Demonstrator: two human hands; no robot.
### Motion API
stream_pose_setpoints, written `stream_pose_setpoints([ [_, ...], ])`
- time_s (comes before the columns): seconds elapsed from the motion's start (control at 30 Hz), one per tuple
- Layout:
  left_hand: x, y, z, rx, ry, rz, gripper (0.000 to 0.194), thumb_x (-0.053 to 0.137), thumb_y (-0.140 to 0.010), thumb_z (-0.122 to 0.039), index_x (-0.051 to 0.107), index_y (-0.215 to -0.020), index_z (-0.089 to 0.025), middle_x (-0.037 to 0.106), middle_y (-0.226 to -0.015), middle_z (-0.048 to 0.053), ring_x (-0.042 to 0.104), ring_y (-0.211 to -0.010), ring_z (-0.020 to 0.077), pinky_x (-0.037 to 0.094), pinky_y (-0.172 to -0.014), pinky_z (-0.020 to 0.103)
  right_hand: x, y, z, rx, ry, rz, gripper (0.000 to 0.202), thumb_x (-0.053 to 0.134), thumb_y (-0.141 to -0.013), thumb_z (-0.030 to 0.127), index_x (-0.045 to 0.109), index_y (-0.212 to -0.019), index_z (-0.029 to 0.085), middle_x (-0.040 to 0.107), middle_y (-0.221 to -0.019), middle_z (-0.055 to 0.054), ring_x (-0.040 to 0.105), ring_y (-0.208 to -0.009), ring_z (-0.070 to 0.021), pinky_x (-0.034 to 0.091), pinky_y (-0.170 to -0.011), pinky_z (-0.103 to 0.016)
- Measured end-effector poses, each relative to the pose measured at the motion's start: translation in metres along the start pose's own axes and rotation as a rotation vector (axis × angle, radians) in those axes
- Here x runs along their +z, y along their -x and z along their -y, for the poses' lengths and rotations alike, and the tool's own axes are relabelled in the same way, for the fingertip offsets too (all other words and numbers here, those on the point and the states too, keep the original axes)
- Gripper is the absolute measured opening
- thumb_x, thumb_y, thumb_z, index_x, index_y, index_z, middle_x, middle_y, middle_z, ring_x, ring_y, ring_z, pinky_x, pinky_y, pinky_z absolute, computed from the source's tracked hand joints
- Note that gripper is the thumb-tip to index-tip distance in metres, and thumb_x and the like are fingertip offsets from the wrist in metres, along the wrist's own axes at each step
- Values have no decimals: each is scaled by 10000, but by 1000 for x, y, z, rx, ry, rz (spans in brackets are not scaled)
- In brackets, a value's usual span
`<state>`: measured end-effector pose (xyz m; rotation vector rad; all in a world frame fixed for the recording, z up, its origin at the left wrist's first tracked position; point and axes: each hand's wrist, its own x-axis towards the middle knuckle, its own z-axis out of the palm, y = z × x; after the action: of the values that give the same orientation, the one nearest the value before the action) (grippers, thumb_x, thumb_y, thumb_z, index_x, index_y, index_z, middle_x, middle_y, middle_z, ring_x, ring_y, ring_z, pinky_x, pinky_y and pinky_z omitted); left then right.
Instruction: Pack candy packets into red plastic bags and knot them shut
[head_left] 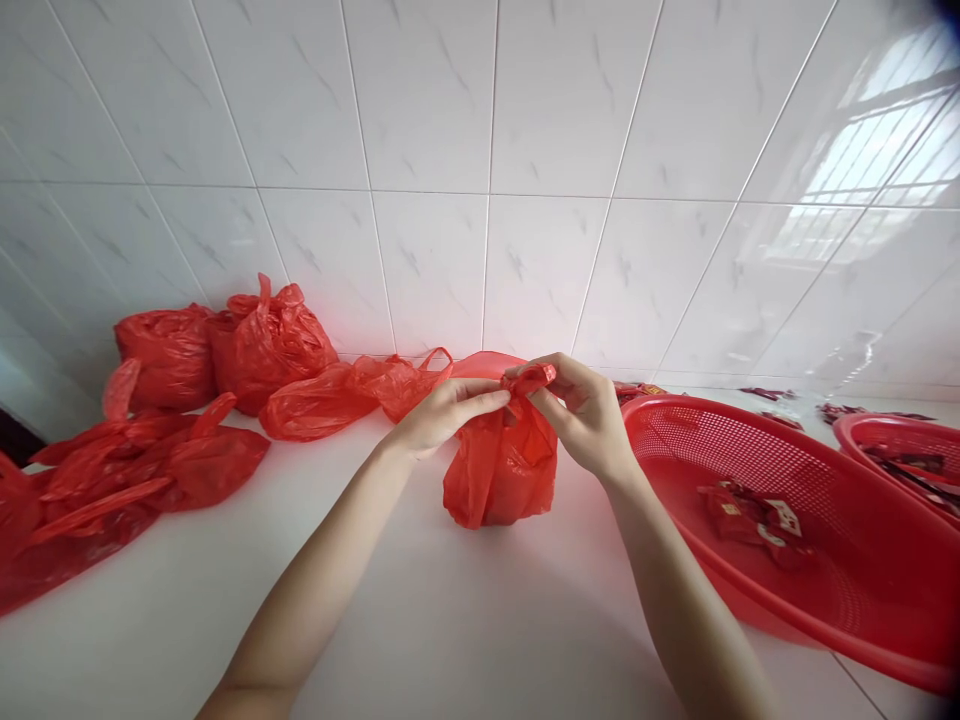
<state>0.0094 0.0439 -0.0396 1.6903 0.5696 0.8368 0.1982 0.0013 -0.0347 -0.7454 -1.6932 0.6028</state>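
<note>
In the middle of the head view a red plastic bag [501, 475] hangs or stands upright at the white surface, its top gathered and twisted. My left hand [457, 408] pinches the gathered neck from the left, thumb and fingers closed on it. From the right, my right hand [581, 410] grips the bunched top, a short twist of plastic poking out above its thumb. What the bag contains is hidden by the red film. Whether its base touches the surface I cannot tell for sure.
Filled red bags [274, 345] stand by the tiled wall at left, with flatter red bags [187, 460] before them. At right sits a large red plastic basket [720, 430] with several small packets [757, 520] inside. Beyond it are a second red basket [862, 425] and loose packets.
</note>
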Motion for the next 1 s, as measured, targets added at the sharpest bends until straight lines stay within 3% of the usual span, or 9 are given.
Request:
stream_pose_setpoints([
  [0.17, 5, -5, 8, -28, 242, -117, 287, 654, -883, -443, 751, -865, -173, 698, -833, 67, 651, -799, 178, 514, -748, 297, 2, 0, -3, 16, -33, 53, 192, 614, -925, 401, 620, -913, 209, 710, -1089, -89, 675, -937, -213, 541, -865, -377],
  [0.3, 8, -8, 12, -51, 354, -223, 242, 738, -817, -399, 746, -879, -165, 696, -815, 48, 633, -733, 148, 505, -712, 273, 0, 0, -9, -1, 16, 80, 163, 634, -911, 377, 636, -915, 214, 688, -1188, -95, 651, -1077, -239, 510, -948, -395],
  [0.4, 6, -10, 15, -49, 340, -310, 248, 753, -800, -391, 735, -912, -171, 707, -891, 42, 643, -818, 152, 493, -741, 257, -4, 0, -13, -34, 66, 92, 93, 649, -898, 309, 649, -926, 220, 673, -1224, -86, 614, -1170, -240, 467, -1009, -392],
  [0.5, 1, -12, 21, -9, 200, -384, 251, 730, -816, -413, 681, -836, -168, 656, -821, 2, 598, -773, 121, 450, -704, 226, -8, 0, -18, 3, 124, 155, 77, 626, -901, 279, 659, -933, 216, 662, -1245, -85, 609, -1171, -236, 463, -1003, -395],
  [0.6, -3, -14, 30, -17, 99, -376, 288, 694, -837, -448, 617, -811, -172, 598, -781, -18, 560, -735, 111, 416, -669, 221, -11, -2, -22, 85, 106, 218, 121, 598, -911, 305, 657, -958, 210, 660, -1241, -86, 629, -1115, -230, 491, -945, -382],
  [0.7, -4, -14, 32, 5, 14, -347, 300, 651, -867, -467, 595, -825, -175, 575, -789, -17, 542, -731, 109, 408, -664, 228, -15, -3, -25, 102, 96, 263, 128, 589, -910, 313, 650, -936, 203, 690, -1102, -70, 638, -986, -207, 503, -864, -355],
  [0.87, -4, -7, 20, 77, -211, -309, 334, 608, -895, -484, 560, -769, -179, 513, -702, -25, 514, -625, 102, 409, -607, 245, -24, -3, -26, 62, 270, 282, 87, 566, -898, 268, 627, -910, 207, 635, -843, -13, 516, -739, -149, 422, -675, -288],
  [1.0, -4, 1, 14, -119, -152, -255, 375, 609, -873, -565, 527, -844, -200, 520, -763, -29, 571, -504, 93, 446, -535, 259, -25, -3, -26, 87, 308, 335, 92, 526, -894, 227, 615, -896, 206, 619, -813, -4, 509, -717, -141, 399, -635, -277],
])
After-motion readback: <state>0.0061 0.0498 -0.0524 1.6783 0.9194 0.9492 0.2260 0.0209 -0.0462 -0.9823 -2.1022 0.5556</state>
